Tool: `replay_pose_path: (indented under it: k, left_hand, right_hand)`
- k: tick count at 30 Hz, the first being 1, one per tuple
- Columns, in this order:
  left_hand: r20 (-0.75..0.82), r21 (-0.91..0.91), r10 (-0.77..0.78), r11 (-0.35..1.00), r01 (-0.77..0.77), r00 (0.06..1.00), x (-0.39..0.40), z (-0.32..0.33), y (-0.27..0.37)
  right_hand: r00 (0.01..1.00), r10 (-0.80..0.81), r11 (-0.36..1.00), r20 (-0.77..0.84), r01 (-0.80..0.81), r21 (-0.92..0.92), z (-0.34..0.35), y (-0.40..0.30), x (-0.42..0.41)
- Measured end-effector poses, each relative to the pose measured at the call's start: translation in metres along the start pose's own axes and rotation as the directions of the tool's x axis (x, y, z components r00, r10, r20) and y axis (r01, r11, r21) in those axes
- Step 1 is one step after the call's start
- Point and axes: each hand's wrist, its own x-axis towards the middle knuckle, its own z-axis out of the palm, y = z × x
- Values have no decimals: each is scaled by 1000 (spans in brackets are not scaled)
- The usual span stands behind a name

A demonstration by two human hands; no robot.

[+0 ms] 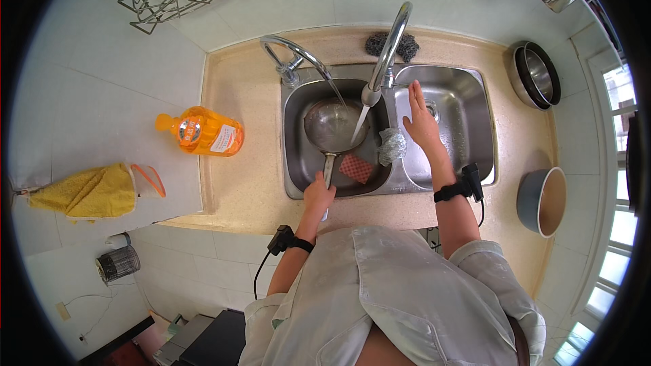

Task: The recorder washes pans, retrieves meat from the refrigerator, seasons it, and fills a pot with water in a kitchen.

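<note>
My left hand (319, 195) is closed around the handle of a round metal pan (328, 124), whose bowl lies in the left sink basin (297, 162). Water streams from the tall chrome faucet (390, 53) down onto the pan. My right hand (423, 122) holds nothing; its fingers are stretched out beside the faucet's lever (403, 85), and whether they touch it is hard to tell. A red patterned sponge (355, 169) lies in the left basin beside the pan handle. On the divider between the basins, left of my right hand, sits a silvery mesh scrubber (391, 146).
A slimmer chrome faucet (300, 56) arches over the left basin. Dark scouring pads (376, 44) lie behind the sink. An orange detergent bottle (209, 131) is at left. Metal bowls (520, 79) and a blue-grey pot (529, 203) are at right. The right basin (460, 132) adjoins.
</note>
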Motion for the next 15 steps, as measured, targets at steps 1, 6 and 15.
replay_pose_path:
  k: [1, 6, 15]
  left_hand:
    - [-10, 1, 6, 1000, -6, 1000, 0, 0, 0]
    - [2, -7, 10, 1000, -10, 1000, -1, -1, 0]
    - [-5, -29, 15, 999, -15, 1000, 0, 0, 0]
  right_hand:
    - [1000, -8, 1000, -7, 8, -1, 1, 1, 0]
    - [1000, -7, 1000, -13, 7, -5, 3, 2, -1]
    - [999, -15, 1000, -29, 15, 2, 3, 2, -1]
